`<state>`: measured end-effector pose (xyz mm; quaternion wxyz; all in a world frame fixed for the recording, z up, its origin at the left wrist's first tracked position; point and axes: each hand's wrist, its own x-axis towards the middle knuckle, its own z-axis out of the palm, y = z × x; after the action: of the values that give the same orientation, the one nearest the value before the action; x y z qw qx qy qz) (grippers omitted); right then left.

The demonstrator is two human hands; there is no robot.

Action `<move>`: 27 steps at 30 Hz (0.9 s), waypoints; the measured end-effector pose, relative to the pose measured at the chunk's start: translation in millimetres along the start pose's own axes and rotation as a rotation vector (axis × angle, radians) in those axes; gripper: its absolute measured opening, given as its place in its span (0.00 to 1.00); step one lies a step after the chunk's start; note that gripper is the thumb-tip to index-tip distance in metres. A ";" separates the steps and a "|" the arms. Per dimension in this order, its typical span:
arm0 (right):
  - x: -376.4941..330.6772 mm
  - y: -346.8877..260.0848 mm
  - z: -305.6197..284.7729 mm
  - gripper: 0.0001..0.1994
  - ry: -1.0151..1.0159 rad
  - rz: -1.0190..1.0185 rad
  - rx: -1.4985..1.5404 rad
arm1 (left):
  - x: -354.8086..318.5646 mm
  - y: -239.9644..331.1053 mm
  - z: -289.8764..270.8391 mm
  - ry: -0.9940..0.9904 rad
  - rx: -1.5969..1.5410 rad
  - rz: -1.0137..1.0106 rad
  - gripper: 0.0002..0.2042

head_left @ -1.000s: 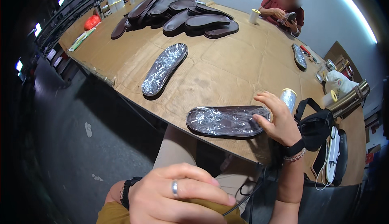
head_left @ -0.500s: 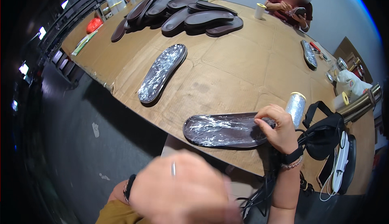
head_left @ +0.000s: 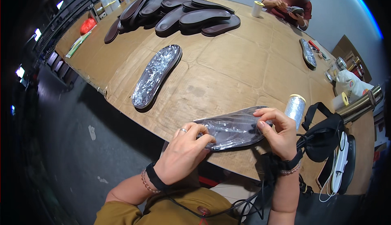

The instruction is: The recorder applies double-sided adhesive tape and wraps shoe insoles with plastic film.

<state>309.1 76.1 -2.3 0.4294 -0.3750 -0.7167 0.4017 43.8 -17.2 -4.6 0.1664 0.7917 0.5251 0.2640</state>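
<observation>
A dark brown shoe sole [head_left: 232, 129] partly covered in shiny clear film lies at the table's near edge, slightly tilted up to the right. My left hand [head_left: 183, 151] is closed round its left end, fingers on top. At the right end my right hand [head_left: 279, 133] has thumb and fingers curled together on the film over the sole; how much film they pinch is hard to see. Just beyond that hand stands a roll of clear film [head_left: 295, 109]. Farther left rests another film-wrapped sole [head_left: 157, 76].
Bare brown soles [head_left: 175, 15] are heaped at the back of the cardboard-covered table [head_left: 228, 70]. A black pouch [head_left: 326, 137], a white power strip [head_left: 341, 164] and a metal flask [head_left: 360, 103] sit at right. Across the table a person [head_left: 289, 5] handles another sole.
My left hand, blurred in front of the table before, has come up onto the sole's left end. The sole has turned a little, its left end closer to me. The right hand stays at the right end.
</observation>
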 end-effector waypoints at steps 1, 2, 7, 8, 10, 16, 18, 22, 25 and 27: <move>-0.2 0.0 1.1 0.02 0.001 0.008 0.050 | -1.2 -4.7 1.9 0.015 0.025 0.020 0.17; -0.7 1.5 1.5 0.02 -0.004 0.006 0.051 | -1.8 -7.9 2.4 0.029 0.050 0.042 0.17; -3.1 6.7 2.2 0.03 0.019 0.119 0.183 | 1.4 -7.9 -9.5 0.040 -0.065 0.003 0.12; -3.1 7.4 2.9 0.03 0.016 0.117 0.184 | 3.3 -6.2 -11.7 0.044 -0.083 -0.025 0.11; -3.2 8.0 4.1 0.03 0.026 0.079 0.181 | 11.0 -3.2 -12.6 0.054 -0.059 -0.031 0.12; -2.7 7.5 5.5 0.03 -0.021 -0.020 0.128 | 42.1 9.0 -1.5 0.145 0.206 -0.006 0.17; -3.3 5.2 6.0 0.03 -0.024 -0.014 0.115 | 49.2 10.8 5.0 0.138 0.241 -0.016 0.16; -3.2 5.4 8.1 0.03 -0.017 0.015 0.101 | 56.4 1.8 13.0 0.193 0.312 -0.015 0.10; -3.7 -7.1 9.6 0.11 0.019 0.130 0.021 | 58.4 -1.1 7.4 0.296 0.170 0.025 0.04; -3.5 -8.8 14.3 0.18 0.076 0.012 -0.113 | 58.7 1.5 3.9 0.280 0.164 0.018 0.04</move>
<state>295.5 65.9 0.1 0.4321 -0.4179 -0.7191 0.3485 65.4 36.2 7.4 0.0239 0.7629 0.5558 0.3294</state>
